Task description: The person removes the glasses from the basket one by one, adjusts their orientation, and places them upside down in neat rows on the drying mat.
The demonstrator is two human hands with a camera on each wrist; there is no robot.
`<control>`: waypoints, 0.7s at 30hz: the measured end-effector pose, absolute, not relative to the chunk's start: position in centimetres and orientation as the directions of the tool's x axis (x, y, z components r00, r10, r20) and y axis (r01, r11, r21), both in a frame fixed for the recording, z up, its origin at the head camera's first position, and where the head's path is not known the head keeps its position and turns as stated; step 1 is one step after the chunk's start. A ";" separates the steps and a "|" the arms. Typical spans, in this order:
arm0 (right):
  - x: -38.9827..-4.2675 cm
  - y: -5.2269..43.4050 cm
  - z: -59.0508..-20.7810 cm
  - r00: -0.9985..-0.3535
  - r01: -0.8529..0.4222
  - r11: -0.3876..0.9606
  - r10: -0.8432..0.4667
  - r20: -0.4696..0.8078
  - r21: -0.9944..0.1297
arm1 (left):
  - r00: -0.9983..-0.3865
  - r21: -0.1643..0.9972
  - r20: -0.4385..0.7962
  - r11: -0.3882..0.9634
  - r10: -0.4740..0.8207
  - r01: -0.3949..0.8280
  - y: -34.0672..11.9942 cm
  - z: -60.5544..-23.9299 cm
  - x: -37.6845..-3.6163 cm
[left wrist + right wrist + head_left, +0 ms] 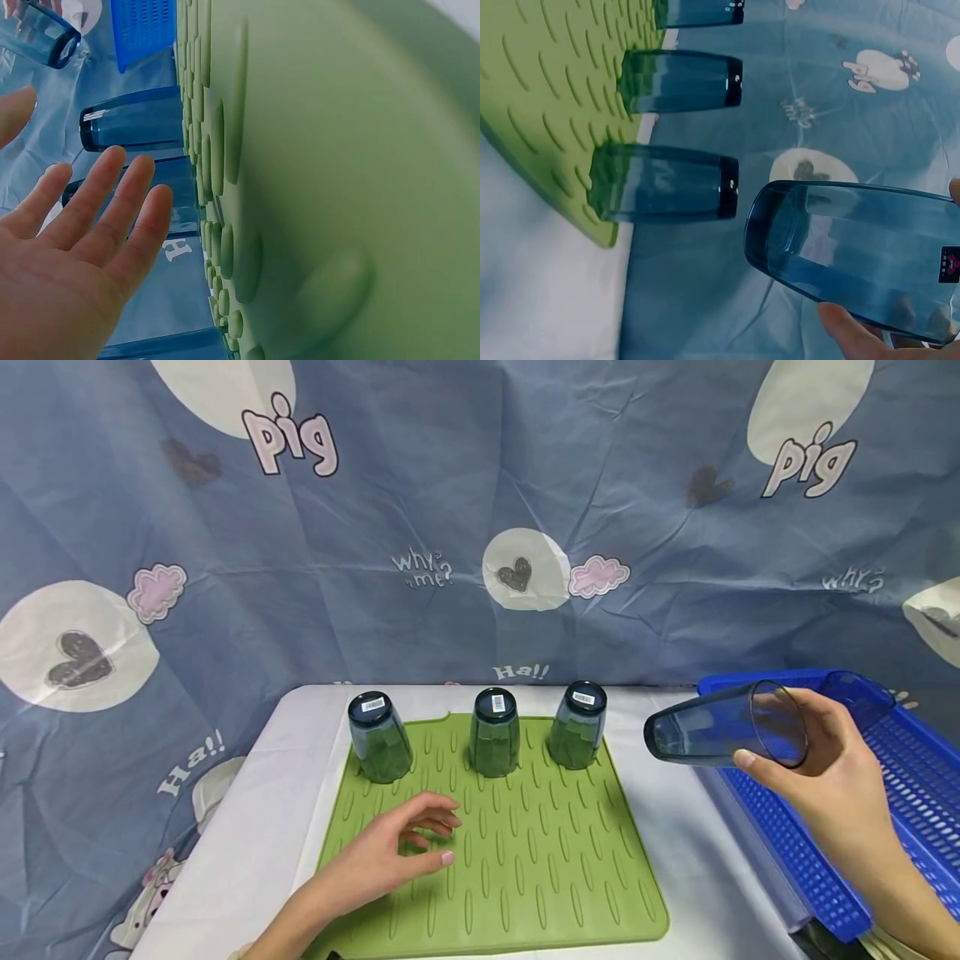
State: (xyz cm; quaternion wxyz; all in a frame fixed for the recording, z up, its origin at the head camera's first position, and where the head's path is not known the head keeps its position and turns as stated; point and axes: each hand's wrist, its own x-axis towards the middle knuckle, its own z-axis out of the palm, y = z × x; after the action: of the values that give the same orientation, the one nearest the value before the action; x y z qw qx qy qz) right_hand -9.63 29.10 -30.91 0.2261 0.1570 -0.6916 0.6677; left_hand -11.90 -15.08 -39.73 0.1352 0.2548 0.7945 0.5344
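In the head view my right hand point(840, 760) grips a blue glass point(705, 727) near its rim, tilted on its side with the base pointing left. The right wrist view shows the same glass point(847, 255) with a small dark label. My left hand point(390, 852) hovers over the green ribbed mat point(555, 893), fingers loosely bent and holding nothing. Along the mat's far edge, upside down, stand a left glass point(380, 739), a middle glass point(494, 735) and a right glass point(577, 727), each with a barcode sticker on its base.
A blue plastic basket point(911, 777) stands at the right under my right arm, with another glass point(855, 693) at its far end. White cloth point(247, 860) covers the table. A printed blue curtain point(450, 485) hangs behind.
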 end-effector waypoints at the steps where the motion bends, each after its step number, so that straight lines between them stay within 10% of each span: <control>1: -9.5 28.9 -31.0 -0.848 -0.521 0.046 0.083 0.523 -0.852 | -0.835 0.919 0.057 0.298 0.548 0.259 -15.1 -39.7 -11.9; 21: -9.5 24.4 -33.6 -0.839 -0.544 -0.095 0.050 0.542 -0.834 | -0.845 0.915 0.085 0.294 0.529 0.276 -15.1 -39.2 -11.9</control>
State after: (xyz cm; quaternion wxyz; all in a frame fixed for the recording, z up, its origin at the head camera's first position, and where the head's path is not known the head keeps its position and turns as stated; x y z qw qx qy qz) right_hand -9.45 24.37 -33.64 0.2079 0.1931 -0.6396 0.7145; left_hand -11.87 -15.06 -39.17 0.1175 0.2527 0.7959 0.5375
